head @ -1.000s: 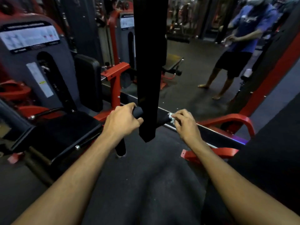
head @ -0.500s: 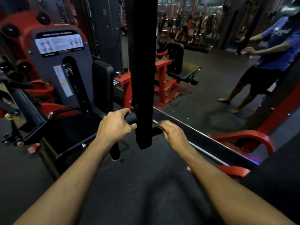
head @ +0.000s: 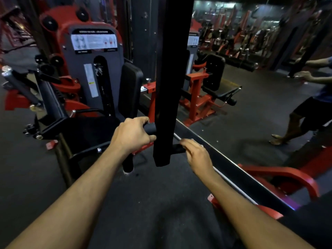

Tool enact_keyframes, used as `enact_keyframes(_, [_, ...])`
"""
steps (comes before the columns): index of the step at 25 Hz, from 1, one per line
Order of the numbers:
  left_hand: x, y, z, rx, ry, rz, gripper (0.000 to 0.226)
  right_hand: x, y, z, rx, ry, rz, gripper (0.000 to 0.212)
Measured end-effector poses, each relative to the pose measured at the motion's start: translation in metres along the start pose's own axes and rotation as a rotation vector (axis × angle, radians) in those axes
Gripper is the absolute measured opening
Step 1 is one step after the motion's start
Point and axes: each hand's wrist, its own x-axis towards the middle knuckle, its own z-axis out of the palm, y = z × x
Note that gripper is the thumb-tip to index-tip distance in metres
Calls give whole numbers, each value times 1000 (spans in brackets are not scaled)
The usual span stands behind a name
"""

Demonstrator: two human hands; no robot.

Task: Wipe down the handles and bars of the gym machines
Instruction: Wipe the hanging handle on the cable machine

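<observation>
Left hand (head: 133, 134) clenched around the black handle (head: 150, 128) left of the hanging black post (head: 167, 105) — right hand (head: 196, 155) lies on the handle's right end, grasp indiscernible, no cloth visible — best to steady left, rub the full length.

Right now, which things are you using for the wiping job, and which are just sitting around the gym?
For the job:
- black handle bar, gripped by the left hand
- its other end, touched by the right hand

Just around:
- black upright post
- padded seat
- instruction placard
- red machine
- another person
</observation>
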Motion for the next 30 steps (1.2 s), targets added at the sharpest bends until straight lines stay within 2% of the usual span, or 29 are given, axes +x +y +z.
enact_keyframes(2, [-6, -2, -1, -16, 7, 1, 26, -11, 10, -10, -1, 28, -68, 35])
enact_keyframes(4, [-11, -6, 0, -49, 31, 14, 24, -15, 17, -16, 5, 31, -59, 33])
enact_keyframes(9, [-25, -7, 6, -105, 130, 34, 24, 16, -14, -4, 24, -108, 212, 16])
enact_keyframes(11, [-29, -7, 5, -149, 132, 33, 24, 10, -34, 9, 25, -98, 139, 9])
enact_keyframes(13, [-30, -9, 5, -176, 117, 23, 25, -14, -43, 12, 67, -13, -18, 17])
enact_keyframes(15, [-31, -9, 5, -167, 120, 25, 26, -30, -23, 3, 62, 60, -171, 25])
enact_keyframes(17, [-32, -8, 7, -157, 128, 30, 27, -33, 5, -10, 2, 107, -166, 31])
enact_keyframes(19, [-33, -8, 7, -157, 129, 12, 27, -28, 18, -17, -13, 137, -34, 33])
enact_keyframes(22, [-32, -7, 7, -174, 115, -11, 27, -18, -13, 3, 62, 172, 64, 23])
enact_keyframes(25, [-31, -10, 6, -204, 94, 1, 27, -18, -45, 25, 144, 158, 44, 17])
enact_keyframes(28, [-32, -9, 7, -198, 100, 3, 28, -28, -21, 17, 81, 103, -153, 23])
enact_keyframes(30, [-31, -9, 9, -188, 116, 12, 32, -21, 3, -1, 32, 59, -207, 28])
